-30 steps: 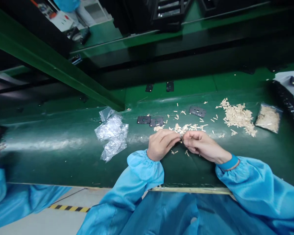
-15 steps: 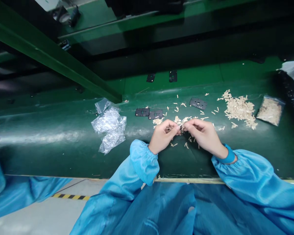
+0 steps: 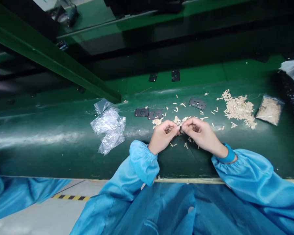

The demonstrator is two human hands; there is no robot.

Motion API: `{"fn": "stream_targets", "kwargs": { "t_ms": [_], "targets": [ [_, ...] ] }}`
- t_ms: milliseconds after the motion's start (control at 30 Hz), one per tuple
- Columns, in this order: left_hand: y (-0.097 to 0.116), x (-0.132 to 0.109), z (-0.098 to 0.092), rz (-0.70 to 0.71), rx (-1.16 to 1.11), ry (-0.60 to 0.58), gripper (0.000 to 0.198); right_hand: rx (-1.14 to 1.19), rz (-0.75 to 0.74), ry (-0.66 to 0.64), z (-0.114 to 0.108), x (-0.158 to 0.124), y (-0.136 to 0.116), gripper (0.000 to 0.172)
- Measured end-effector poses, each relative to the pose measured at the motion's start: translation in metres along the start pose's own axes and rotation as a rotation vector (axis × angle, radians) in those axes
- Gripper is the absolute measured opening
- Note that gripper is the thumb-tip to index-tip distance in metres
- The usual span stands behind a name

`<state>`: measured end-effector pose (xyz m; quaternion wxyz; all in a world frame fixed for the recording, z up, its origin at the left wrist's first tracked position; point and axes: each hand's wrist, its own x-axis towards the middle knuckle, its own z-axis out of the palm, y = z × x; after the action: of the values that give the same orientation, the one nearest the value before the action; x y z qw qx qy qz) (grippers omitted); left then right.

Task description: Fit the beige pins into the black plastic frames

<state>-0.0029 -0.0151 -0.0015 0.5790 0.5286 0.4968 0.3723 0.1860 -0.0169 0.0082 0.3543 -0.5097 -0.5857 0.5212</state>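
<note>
The left hand (image 3: 162,137) and right hand (image 3: 200,134) are pinching a small dark piece (image 3: 180,129) together above the green bench (image 3: 191,163).

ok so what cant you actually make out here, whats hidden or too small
All in the head view:
Small dark piece: the fingers of the left hand and right hand hide most of it.
Pale slivers: too small to tell their material.
Black strip: cut off by the right edge, so its full shape is unseen.
</note>
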Motion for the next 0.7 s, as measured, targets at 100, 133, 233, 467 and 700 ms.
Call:
{"fn": "stream_targets", "kwargs": {
  "t_ms": [100, 133, 233, 467, 700],
  "targets": [
    [0.0, -0.003, 0.002, -0.003, 0.015, -0.012, 0.028, 0.119, 0.072, -0.06, 0.003, 0.001, -0.001, 0.02],
    [0.001, -0.004, 0.002, -0.015, 0.012, -0.023, 0.029, 0.14, 0.08, -0.057, 0.003, 0.001, -0.001, 0.02],
    [0.007, 0.005, -0.005, -0.054, 0.018, -0.074, 0.034, 0.192, 0.098, 0.013, 0.001, 0.001, -0.001, 0.022],
    [0.044, 0.125, -0.052, 0.198, 0.808, 0.157, 0.021, 0.262, 0.092, 0.163, 0.0, 0.01, 0.003, 0.018],
    [0.079, 0.186, -0.058, -0.085, 1.378, 0.222, 0.028, 0.306, 0.142, 0.196, 0.006, 0.009, -0.006, 0.009]
  ]
}}
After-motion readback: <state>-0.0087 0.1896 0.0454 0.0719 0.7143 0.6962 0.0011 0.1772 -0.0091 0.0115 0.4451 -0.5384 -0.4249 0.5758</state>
